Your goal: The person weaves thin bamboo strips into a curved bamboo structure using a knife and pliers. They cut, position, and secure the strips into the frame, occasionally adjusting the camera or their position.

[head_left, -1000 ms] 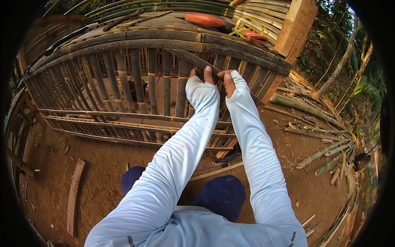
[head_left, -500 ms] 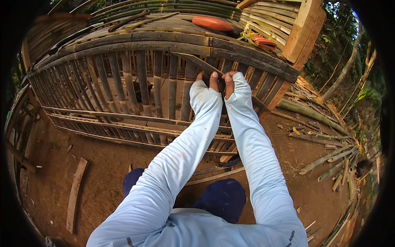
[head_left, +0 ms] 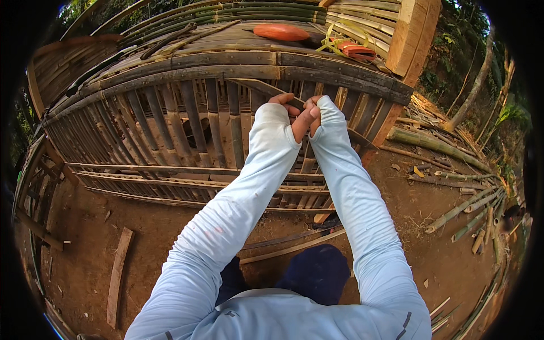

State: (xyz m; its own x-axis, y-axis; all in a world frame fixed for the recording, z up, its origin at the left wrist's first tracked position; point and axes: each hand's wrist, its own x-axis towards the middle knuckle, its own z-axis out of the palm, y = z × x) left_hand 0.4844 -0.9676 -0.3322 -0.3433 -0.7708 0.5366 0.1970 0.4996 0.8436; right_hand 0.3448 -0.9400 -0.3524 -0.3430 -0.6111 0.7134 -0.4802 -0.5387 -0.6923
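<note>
A flat, dark bamboo strip point(head_left: 258, 86) runs slantwise across the upright slats of a bamboo railing point(head_left: 212, 122), just below its top rail. My left hand point(head_left: 292, 116) is closed at the strip, its fingers curled over the upper edge and its thumb reaching across toward the other hand. Right beside it, almost touching, my right hand point(head_left: 316, 110) is closed on the same strip, fingers bent. Pale blue sleeves cover both hands up to the fingers. Whether anything small sits between the fingertips is hidden.
On the slatted bamboo platform behind the railing lie an orange-red oblong object point(head_left: 280, 32) and an orange item with yellow ties point(head_left: 354, 50). A wooden post point(head_left: 411, 39) stands at right. Cut bamboo poles point(head_left: 436, 147) lie on the ground; a plank point(head_left: 119, 277) lies at lower left.
My left hand has shifted its hold: its thumb has come off the strip's face and swung toward my right hand, and its fingers now show over the strip. The view has shifted slightly.
</note>
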